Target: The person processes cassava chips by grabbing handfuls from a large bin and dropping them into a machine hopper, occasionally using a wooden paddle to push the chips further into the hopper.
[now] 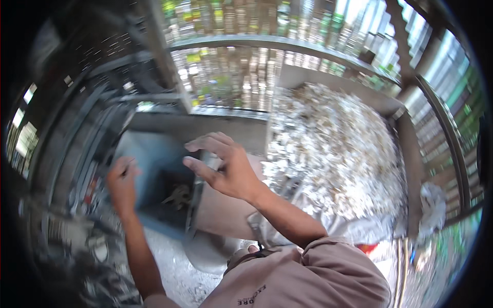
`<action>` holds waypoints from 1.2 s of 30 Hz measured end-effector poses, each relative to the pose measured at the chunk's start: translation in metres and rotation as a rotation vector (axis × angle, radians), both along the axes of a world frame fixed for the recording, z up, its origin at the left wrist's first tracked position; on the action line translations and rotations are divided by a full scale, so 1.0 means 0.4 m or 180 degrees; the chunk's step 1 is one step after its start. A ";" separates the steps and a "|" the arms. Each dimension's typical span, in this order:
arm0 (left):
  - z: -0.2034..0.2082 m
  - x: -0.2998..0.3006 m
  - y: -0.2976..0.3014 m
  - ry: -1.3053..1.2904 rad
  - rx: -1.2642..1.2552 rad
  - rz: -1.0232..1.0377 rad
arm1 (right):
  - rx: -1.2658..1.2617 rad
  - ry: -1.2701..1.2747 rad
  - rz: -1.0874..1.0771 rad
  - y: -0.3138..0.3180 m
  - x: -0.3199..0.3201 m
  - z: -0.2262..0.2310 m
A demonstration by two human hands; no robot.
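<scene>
My left hand [122,185] is over the left rim of an open bluish-grey box [149,146]. Its fingers are curled in toward the thumb and blurred, so I cannot make out whether anything is in them. Above the box's right edge hovers my right hand [226,167], its fingers and thumb spread apart with nothing between them. Deep in the dark inside of the box lies a small tan clump [178,196], too blurred to name.
To the right, a large heap of whitish and tan flakes [334,149] fills a board-sided bay, with pale plastic sheeting [354,228] along its near side. A slatted wall [226,77] stands behind. Blurred clutter [100,246] lies at the lower left.
</scene>
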State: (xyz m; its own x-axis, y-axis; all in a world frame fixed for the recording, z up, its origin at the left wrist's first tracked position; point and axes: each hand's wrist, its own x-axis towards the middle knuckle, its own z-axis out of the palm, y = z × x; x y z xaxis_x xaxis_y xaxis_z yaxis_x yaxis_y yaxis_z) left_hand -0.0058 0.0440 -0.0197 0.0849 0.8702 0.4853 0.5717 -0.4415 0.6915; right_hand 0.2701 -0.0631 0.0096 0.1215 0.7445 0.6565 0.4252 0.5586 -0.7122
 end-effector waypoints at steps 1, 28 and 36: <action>0.017 0.011 -0.010 0.0157 0.0122 0.0092 | 0.0013 0.0148 -0.0291 -0.033 0.067 -0.044; -0.499 1.197 -0.670 0.0367 -0.0541 -0.1998 | -0.1810 -0.0457 -0.2318 -0.702 0.882 -0.624; -0.515 1.255 -0.646 -0.1229 -0.1240 -0.1622 | -0.1138 0.1638 -0.1482 -0.574 0.789 -0.576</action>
